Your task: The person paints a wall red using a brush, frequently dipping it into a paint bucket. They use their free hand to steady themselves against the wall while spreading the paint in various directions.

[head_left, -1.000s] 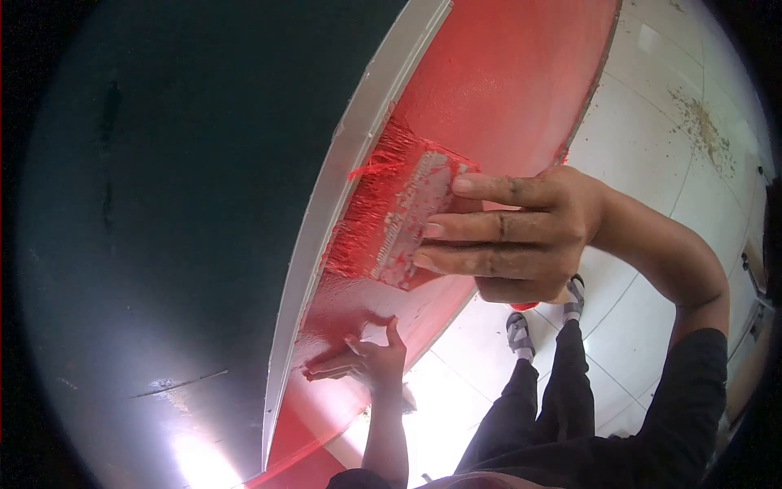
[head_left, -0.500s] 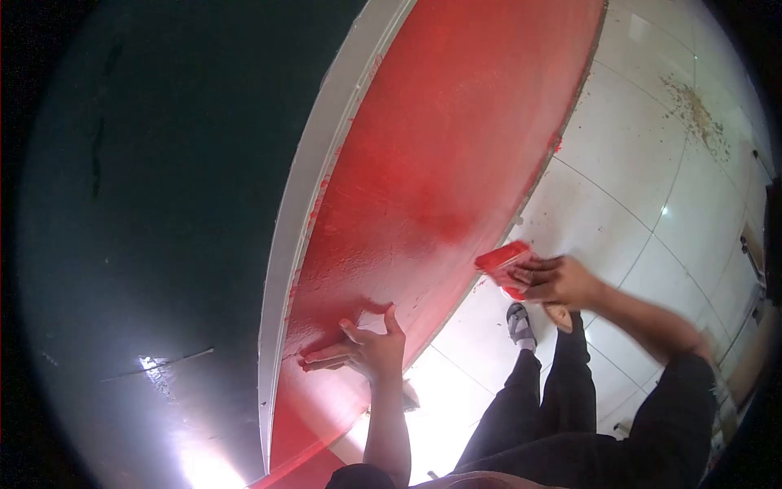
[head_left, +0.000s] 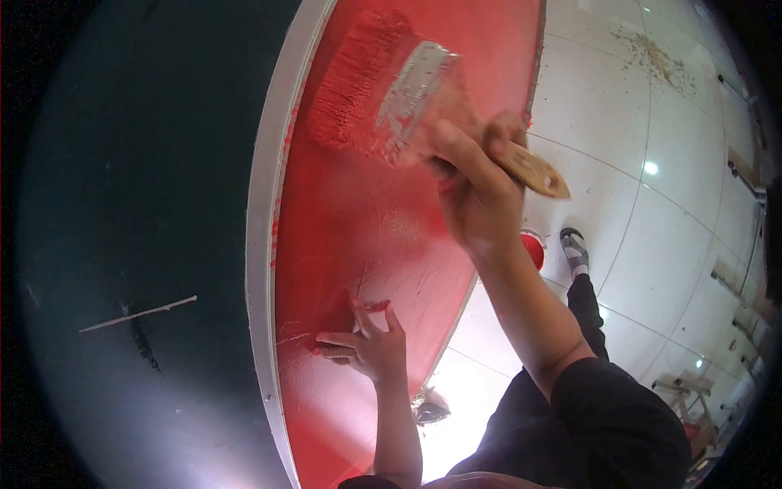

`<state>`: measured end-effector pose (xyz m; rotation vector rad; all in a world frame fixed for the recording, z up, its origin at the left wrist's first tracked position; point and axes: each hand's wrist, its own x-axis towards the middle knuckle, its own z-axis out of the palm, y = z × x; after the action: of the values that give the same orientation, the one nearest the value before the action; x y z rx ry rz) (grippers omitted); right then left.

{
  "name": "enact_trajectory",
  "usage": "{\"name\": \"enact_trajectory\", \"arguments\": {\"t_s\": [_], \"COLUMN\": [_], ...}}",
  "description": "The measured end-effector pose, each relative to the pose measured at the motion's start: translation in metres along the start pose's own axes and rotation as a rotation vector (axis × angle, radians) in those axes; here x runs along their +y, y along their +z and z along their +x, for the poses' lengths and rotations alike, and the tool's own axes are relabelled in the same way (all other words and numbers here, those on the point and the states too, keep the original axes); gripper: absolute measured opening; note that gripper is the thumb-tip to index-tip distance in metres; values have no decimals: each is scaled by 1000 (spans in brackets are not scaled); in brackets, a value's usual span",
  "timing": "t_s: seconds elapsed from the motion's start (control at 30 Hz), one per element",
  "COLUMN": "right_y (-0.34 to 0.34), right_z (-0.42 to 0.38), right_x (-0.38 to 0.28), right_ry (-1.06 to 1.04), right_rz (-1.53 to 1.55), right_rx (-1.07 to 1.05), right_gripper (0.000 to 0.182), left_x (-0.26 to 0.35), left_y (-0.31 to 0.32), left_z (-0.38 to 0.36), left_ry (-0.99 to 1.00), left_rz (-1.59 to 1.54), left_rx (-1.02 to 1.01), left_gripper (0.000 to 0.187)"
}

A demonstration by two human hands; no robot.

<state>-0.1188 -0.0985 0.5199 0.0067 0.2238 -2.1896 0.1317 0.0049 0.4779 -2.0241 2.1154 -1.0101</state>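
Note:
My right hand (head_left: 481, 179) is closed around the wooden handle of a wide paintbrush (head_left: 415, 94). The bristles are soaked in red and overlap the upper part of the red-painted wall (head_left: 366, 212). Dried paint smears mark the brush's metal band. Lower down, my left hand (head_left: 371, 350) is empty, its fingers spread out close against the wall, with a shadow beside them. A paint bucket (head_left: 533, 251) with red inside stands on the floor, partly hidden behind my right forearm.
A pale trim strip (head_left: 265, 163) divides the red wall from a dark board (head_left: 155, 204) on the left. White floor tiles (head_left: 603, 163) run along the wall's base, with scattered debris (head_left: 652, 57) farther off. My foot (head_left: 575, 248) is near the bucket. Wooden furniture (head_left: 688, 391) stands at right.
My right hand has raised the paintbrush from above the bucket up and left to the wall. My left hand stays near the same spot on it. The view has shifted.

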Motion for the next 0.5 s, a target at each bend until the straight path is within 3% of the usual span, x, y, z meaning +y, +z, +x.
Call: {"name": "enact_trajectory", "arguments": {"t_s": [0.03, 0.1, 0.17, 0.23, 0.33, 0.43, 0.5], "right_y": [-10, -55, -104, -195, -173, -59, -4], "right_z": [3, 0, -18, -35, -39, -46, -54], "right_x": [11, 27, 24, 28, 22, 11, -5], "right_ry": [-19, 126, 96, 127, 167, 97, 22], "right_rz": [-78, 11, -217, -551, -601, -588, -391], "right_rx": [-36, 264, 541, 584, 513, 172, -17], "right_gripper": [33, 31, 27, 24, 25, 24, 30], "left_x": [0, 0, 2, 2, 2, 2, 2], "left_y": [-1, 1, 3, 2, 2, 2, 2], "left_z": [-1, 0, 2, 1, 1, 0, 0], "left_ry": [-34, -32, -36, -54, -48, -48, -38], "left_rz": [42, 39, 26, 13, -2, 4, -12], "left_rx": [-84, -68, -45, -65, -87, -90, -64], "left_gripper": [95, 92, 90, 90, 96, 95, 92]}}
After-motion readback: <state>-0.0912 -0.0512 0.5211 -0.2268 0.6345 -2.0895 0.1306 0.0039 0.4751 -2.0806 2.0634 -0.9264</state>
